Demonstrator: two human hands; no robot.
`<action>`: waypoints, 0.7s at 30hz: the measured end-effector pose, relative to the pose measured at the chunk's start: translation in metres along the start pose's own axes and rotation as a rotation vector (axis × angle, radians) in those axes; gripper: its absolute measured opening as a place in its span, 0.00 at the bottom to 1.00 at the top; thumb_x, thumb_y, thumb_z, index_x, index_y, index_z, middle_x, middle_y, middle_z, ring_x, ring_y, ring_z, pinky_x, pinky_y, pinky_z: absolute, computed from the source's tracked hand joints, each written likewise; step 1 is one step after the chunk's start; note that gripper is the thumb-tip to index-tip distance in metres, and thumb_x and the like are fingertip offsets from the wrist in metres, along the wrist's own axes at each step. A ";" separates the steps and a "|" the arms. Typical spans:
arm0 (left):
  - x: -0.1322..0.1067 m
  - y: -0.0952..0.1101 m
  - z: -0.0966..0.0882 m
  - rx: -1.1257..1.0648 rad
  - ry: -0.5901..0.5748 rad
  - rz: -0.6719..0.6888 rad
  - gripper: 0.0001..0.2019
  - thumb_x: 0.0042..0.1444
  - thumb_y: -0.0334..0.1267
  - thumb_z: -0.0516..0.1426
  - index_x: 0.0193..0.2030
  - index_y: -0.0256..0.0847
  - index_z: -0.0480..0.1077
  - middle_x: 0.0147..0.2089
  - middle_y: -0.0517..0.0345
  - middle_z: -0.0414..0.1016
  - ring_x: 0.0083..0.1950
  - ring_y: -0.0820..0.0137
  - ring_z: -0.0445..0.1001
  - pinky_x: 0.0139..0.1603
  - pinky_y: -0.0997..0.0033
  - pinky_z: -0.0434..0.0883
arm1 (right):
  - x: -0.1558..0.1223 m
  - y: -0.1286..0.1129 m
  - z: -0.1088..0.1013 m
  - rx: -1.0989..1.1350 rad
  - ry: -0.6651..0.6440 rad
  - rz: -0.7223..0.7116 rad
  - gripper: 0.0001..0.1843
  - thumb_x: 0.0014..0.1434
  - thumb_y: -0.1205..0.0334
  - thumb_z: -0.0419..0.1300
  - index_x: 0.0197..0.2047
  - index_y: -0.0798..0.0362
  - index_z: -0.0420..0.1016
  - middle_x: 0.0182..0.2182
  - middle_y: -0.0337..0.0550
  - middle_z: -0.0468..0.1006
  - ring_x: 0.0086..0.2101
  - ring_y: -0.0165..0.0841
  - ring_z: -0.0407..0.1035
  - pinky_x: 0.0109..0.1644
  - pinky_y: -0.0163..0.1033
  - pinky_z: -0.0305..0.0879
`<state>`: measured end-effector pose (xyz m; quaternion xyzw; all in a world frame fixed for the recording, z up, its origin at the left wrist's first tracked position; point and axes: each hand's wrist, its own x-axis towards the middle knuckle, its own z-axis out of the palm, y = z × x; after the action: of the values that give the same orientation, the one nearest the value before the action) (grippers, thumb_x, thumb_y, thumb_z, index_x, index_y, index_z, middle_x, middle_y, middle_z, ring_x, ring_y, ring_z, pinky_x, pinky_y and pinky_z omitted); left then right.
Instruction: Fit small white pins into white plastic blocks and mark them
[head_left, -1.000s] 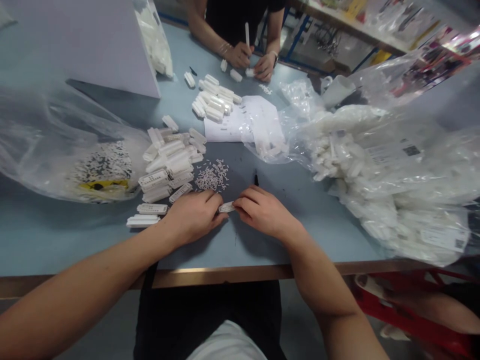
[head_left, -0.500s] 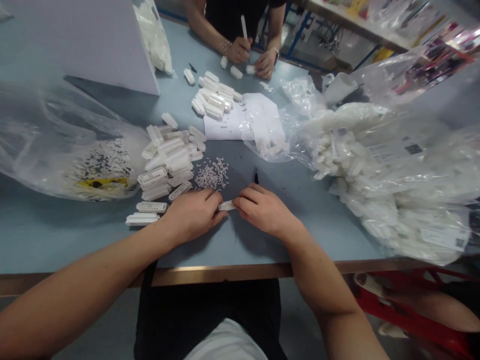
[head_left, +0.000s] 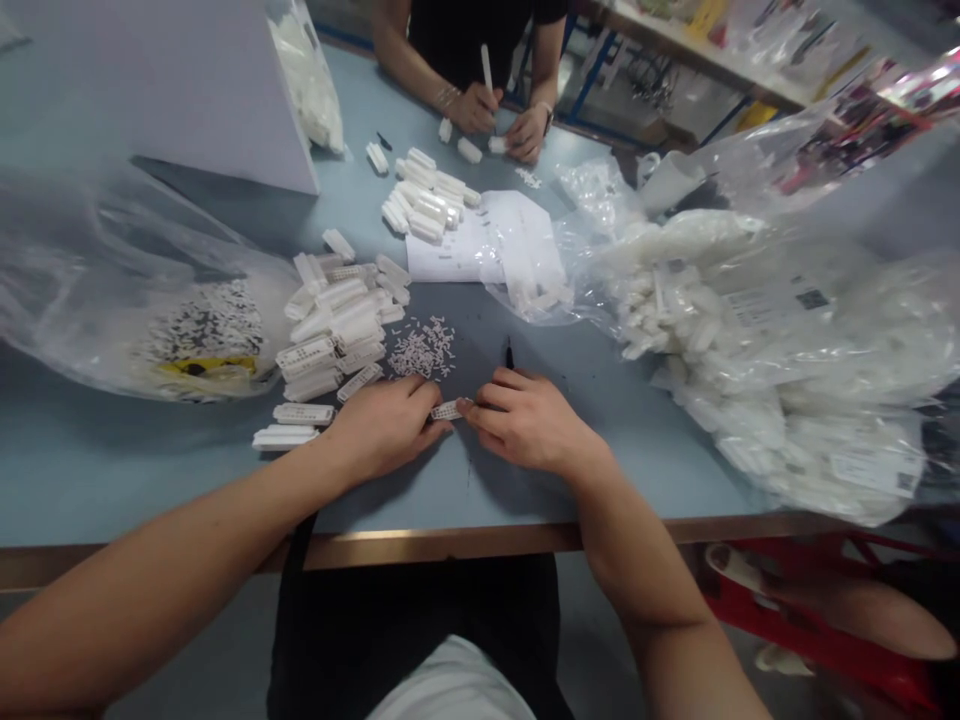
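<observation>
Between my hands lies a white plastic connector housing point(head_left: 448, 410) with rows of small holes along its face. My left hand point(head_left: 391, 425) grips its left end between thumb and fingers. The fingers of my right hand point(head_left: 521, 418) are bent together at its right end; whether they pinch a tiny part there is hidden. Just beyond the hands is a heap of tiny white pin-like pieces point(head_left: 421, 348). A black pen-like tool point(head_left: 510, 354) rests beyond my right hand. Several more white housings point(head_left: 341, 315) are piled to the left.
Clear plastic bags of white parts point(head_left: 780, 350) fill the right side. At the left is an open bag point(head_left: 202, 320) with small pieces. A white paper point(head_left: 446, 255) and another housing pile point(head_left: 429, 195) lie farther back. Opposite, a co-worker's hands point(head_left: 502, 115) hold a white pen-like tool and a housing.
My right fingertips have shifted slightly left and drawn back from the housing's right end, so more of its holed face shows. My left hand keeps its grip.
</observation>
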<state>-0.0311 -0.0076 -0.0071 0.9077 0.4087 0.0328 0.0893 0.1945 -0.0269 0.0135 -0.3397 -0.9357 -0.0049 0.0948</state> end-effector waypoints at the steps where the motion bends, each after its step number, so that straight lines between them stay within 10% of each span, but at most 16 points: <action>1: 0.000 0.001 -0.001 -0.003 -0.006 -0.004 0.16 0.63 0.49 0.52 0.43 0.38 0.71 0.38 0.49 0.76 0.37 0.59 0.77 0.35 0.63 0.69 | 0.000 0.002 0.003 0.033 0.048 0.031 0.13 0.64 0.65 0.54 0.47 0.51 0.77 0.32 0.43 0.77 0.38 0.36 0.66 0.40 0.41 0.64; 6: 0.000 0.003 -0.005 -0.019 -0.025 0.001 0.15 0.63 0.48 0.52 0.44 0.39 0.71 0.39 0.49 0.76 0.38 0.59 0.77 0.37 0.62 0.69 | 0.008 0.010 0.019 0.165 0.194 0.321 0.11 0.64 0.67 0.54 0.45 0.51 0.77 0.39 0.46 0.78 0.41 0.36 0.69 0.46 0.40 0.67; 21: -0.002 0.003 -0.006 -0.046 -0.019 0.009 0.14 0.62 0.46 0.52 0.43 0.38 0.72 0.40 0.47 0.76 0.38 0.60 0.76 0.40 0.62 0.70 | 0.031 0.021 0.038 0.070 0.088 0.423 0.06 0.61 0.70 0.56 0.36 0.54 0.75 0.32 0.45 0.74 0.36 0.35 0.66 0.42 0.38 0.63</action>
<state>-0.0308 -0.0100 -0.0011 0.9076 0.4027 0.0339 0.1138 0.1779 0.0123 -0.0193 -0.5243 -0.8382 0.0325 0.1463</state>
